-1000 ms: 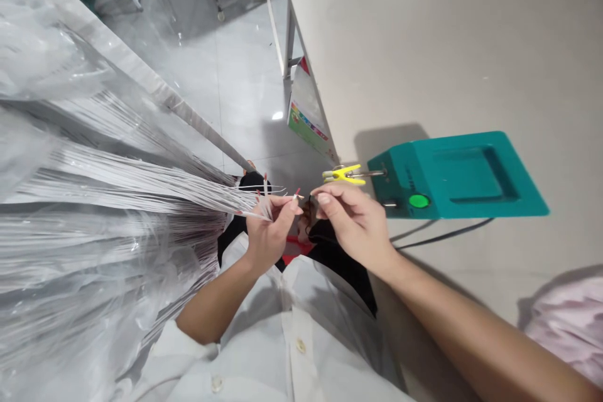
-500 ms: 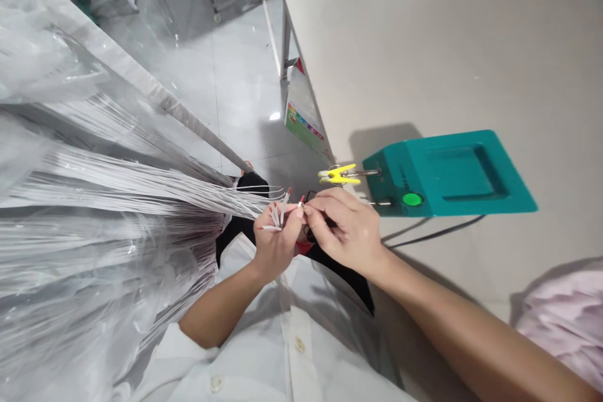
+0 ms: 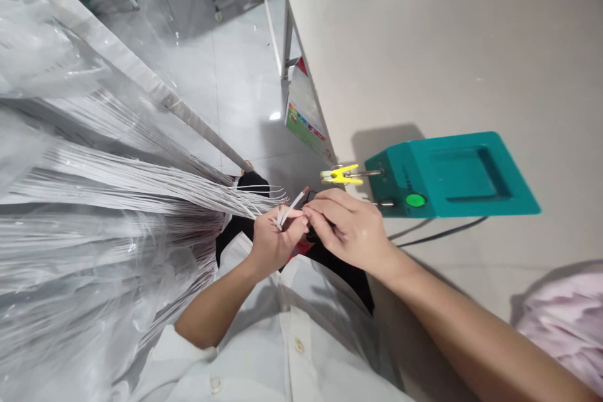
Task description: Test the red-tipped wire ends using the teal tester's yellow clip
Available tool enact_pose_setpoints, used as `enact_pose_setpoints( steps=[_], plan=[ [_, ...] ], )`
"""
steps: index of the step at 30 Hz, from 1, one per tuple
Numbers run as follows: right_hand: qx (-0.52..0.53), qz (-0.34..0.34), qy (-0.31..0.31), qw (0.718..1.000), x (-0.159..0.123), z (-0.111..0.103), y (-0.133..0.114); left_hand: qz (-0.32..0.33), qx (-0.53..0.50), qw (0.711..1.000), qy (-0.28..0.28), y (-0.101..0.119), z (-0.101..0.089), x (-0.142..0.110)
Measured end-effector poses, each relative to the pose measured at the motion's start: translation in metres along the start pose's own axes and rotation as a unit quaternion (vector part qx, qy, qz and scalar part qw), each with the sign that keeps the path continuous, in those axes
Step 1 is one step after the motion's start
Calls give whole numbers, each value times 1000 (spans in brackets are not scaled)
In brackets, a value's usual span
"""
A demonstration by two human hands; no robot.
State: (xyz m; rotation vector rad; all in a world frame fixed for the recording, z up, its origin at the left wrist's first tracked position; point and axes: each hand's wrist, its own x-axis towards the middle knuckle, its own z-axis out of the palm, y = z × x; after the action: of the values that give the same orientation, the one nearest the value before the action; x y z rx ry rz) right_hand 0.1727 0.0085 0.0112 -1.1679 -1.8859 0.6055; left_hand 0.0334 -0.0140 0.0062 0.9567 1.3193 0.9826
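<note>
My left hand (image 3: 271,242) is closed around the ends of a few thin white wires (image 3: 287,208) with red tips, which come from a big bundle of white wires (image 3: 117,188) on my left. My right hand (image 3: 348,229) meets it, thumb and forefinger pinched at one of those wire ends. Both hands hover just off the table's edge, above my lap. Right beside them stands a teal box (image 3: 452,179) with a green button (image 3: 415,200), and a yellow clip (image 3: 342,174) juts from its near face.
The teal box rests on a beige table (image 3: 447,44), and black cables (image 3: 438,232) run from under it. Clear plastic wrap (image 3: 56,301) covers the wire bundle at left. A colourful carton (image 3: 306,119) stands on the floor by the table leg. Pink cloth (image 3: 565,320) lies at right.
My right hand moved left from near the yellow clip to meet my left hand. The left hand's fingers closed tighter on the wire ends.
</note>
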Motion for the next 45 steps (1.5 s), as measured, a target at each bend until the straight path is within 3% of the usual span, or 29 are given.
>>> enact_pose_setpoints(
  steps=[2,4,8,13,18,21,28,33,38,42,45],
  plan=[
    [-80,-50,5,996,-2,1,2,-3,-3,1000,-5,0,0,1],
    [-107,-51,15,993,-4,2,2,-3,-19,1000,22,2,1,1],
    [-45,-30,28,998,-3,2,-1,-1,-45,997,62,9,3,0],
    [49,51,48,996,-1,1,-3,-7,-43,997,56,9,2,0],
    [143,141,-6,980,-1,4,-4,-7,-40,998,48,7,3,-2],
    [134,168,-14,976,-1,4,-5,-5,-41,998,55,5,3,-4],
    [88,130,55,986,-5,5,-6,-13,-43,996,79,11,-2,-4],
    [112,83,19,990,-5,10,-8,2,-32,999,43,13,-1,-5],
    [65,51,41,996,-2,10,-10,23,2,999,37,11,-4,-6],
    [-22,-42,44,998,0,9,-8,48,45,997,49,16,-8,-2],
    [-115,-132,61,983,2,10,-2,77,73,993,45,17,-11,4]
  ],
)
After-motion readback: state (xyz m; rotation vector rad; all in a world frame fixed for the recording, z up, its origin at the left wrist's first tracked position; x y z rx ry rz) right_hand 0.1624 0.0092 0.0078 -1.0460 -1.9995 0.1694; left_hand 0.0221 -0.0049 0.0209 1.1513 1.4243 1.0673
